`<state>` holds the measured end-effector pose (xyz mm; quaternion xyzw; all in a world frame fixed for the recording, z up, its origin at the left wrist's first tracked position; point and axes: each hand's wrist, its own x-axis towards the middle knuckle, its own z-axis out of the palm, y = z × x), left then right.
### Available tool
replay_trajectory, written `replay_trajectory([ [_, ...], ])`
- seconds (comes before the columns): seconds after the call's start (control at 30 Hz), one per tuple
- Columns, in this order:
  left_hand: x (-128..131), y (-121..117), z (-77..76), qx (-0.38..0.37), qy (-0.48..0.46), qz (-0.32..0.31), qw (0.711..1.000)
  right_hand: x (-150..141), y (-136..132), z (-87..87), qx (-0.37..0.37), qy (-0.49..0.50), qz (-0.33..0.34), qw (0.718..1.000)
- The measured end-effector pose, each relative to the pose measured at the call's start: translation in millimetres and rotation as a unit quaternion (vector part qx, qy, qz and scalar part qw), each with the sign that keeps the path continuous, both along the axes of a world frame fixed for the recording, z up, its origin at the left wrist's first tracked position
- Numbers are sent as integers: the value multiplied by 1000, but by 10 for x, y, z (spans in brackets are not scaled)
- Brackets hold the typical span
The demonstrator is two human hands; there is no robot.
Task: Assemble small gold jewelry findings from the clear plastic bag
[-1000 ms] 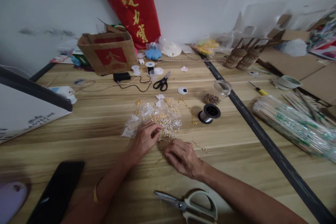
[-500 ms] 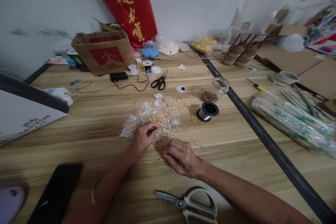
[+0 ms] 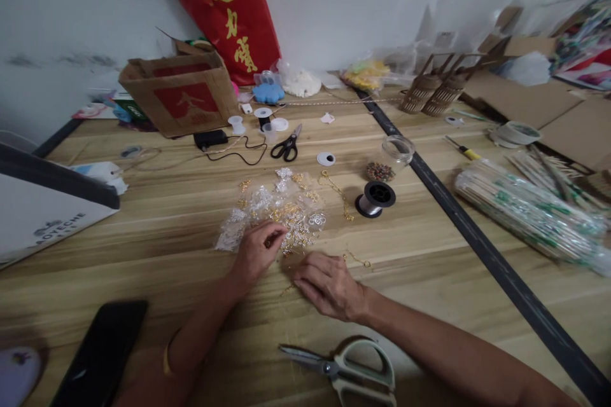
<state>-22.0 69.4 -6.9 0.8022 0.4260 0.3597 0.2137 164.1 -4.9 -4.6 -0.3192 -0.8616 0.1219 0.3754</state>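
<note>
My left hand is closed in a pinch at the near edge of a pile of small silver and gold jewelry findings; whatever is between its fingertips is too small to name. Clear plastic bags of silver pieces lie beside that hand. My right hand is just right of it, fingers pressed together low over the table. A short bit of gold chain shows by its fingertips, and a thin gold chain with a ring lies behind its knuckles. The fingers hide what they grip.
Large pale-handled scissors lie nearest me, a black phone at left. Beyond the pile are a wire spool, a jar of beads, black scissors and a paper bag. Wrapped sticks lie right.
Both hands hold nearly the same pose over the table. The whole view has shifted slightly, with the table's things appearing a little further left.
</note>
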Motion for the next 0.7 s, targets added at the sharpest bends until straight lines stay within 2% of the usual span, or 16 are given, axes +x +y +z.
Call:
replay_trajectory([
  [0.33, -11, -5, -41, 105, 111, -46, 987, -27, -49, 26, 135, -80, 24, 987],
  [0.53, -12, -2, -27, 151, 158, -53, 974, -24, -61, 62, 156, -110, 57, 980],
  [0.7, 2, 1, -10, 175, 179, -49, 967, -37, -66, 83, 169, -111, 53, 978],
])
